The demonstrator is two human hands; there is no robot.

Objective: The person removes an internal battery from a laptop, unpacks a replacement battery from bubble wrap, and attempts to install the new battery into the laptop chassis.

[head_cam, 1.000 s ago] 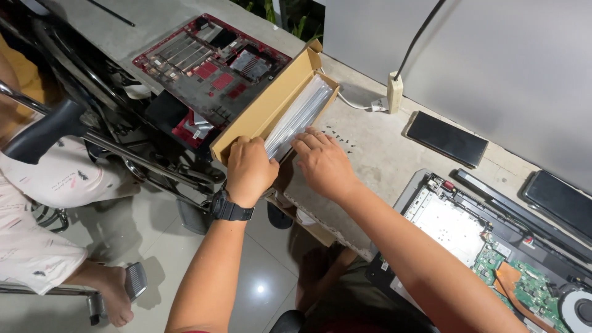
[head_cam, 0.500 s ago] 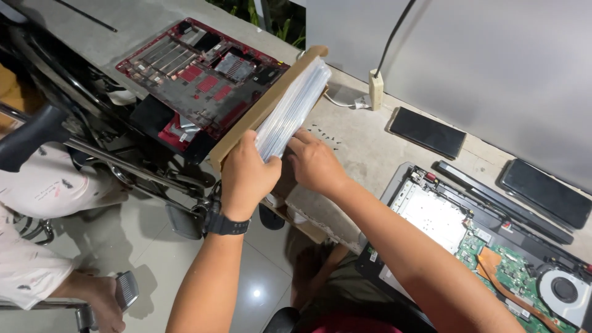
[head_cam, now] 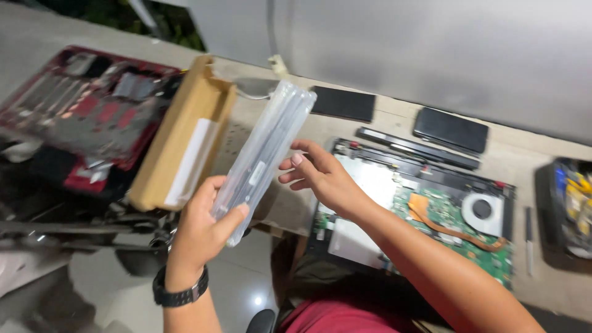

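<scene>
My left hand (head_cam: 202, 229) grips the lower end of a long clear plastic package (head_cam: 266, 151) and holds it tilted up above the table edge. A black watch sits on that wrist. My right hand (head_cam: 320, 176) hovers just right of the package with its fingers spread, close to its middle, holding nothing. A long brown cardboard box (head_cam: 182, 142) lies open on the table to the left of the package. An opened laptop (head_cam: 425, 206) with its green circuit board and fan exposed lies to the right, under my right forearm.
A red tool case (head_cam: 80, 111) with several tools lies at the far left. Two black slabs (head_cam: 343, 103) (head_cam: 451, 131) and a black strip (head_cam: 416, 148) rest near the grey wall. A dark tray (head_cam: 567, 209) sits at the far right. Tiled floor shows below.
The clear package has come out of the cardboard box and is held up in my left hand. My right hand has let go and opened. The view swung right.
</scene>
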